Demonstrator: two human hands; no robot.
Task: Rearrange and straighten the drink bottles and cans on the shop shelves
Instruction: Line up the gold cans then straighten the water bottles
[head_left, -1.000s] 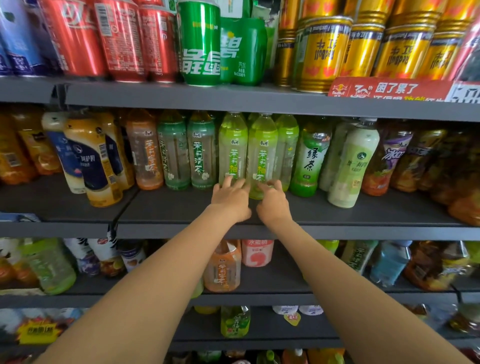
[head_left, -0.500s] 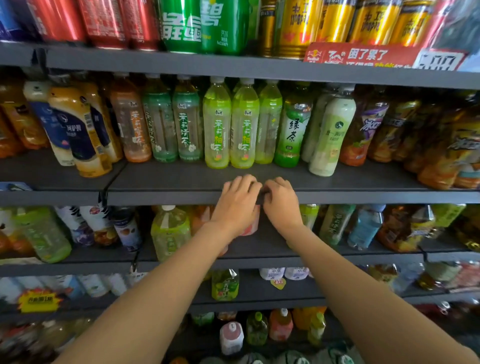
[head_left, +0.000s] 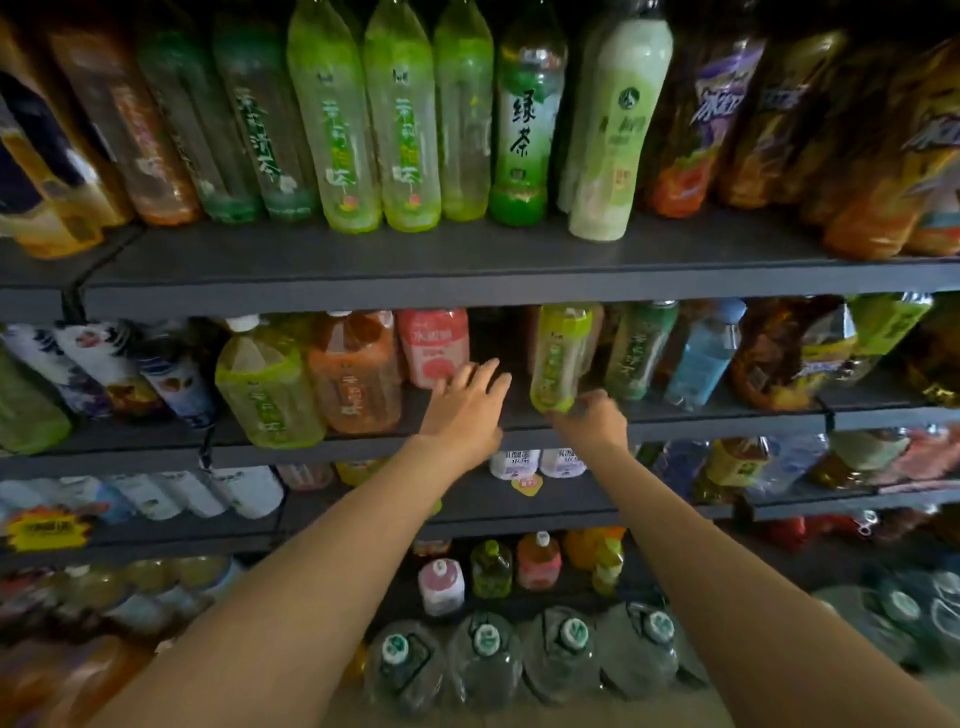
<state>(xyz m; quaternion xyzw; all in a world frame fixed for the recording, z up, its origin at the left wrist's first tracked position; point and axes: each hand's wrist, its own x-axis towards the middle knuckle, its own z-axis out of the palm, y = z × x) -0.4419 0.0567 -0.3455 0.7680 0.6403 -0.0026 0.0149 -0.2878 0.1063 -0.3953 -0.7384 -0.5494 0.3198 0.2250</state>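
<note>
Big water jugs (head_left: 563, 654) stand lowest and nearest. Above them, the left hand (head_left: 464, 410) hovers spread beside a pink bottle (head_left: 434, 347). The right hand (head_left: 592, 420) pinches the base of a tilted green bottle (head_left: 558, 358) on the middle shelf (head_left: 675, 418).

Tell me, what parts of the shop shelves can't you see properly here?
- Head view: bottle caps on the top shelf are cut off by the frame's upper edge.
- Right hand fingers curl at the yellow-green bottle base; grip unclear, blurred.
- Gap behind left hand: too dark.
- Left-edge bottles: blurred.
</note>
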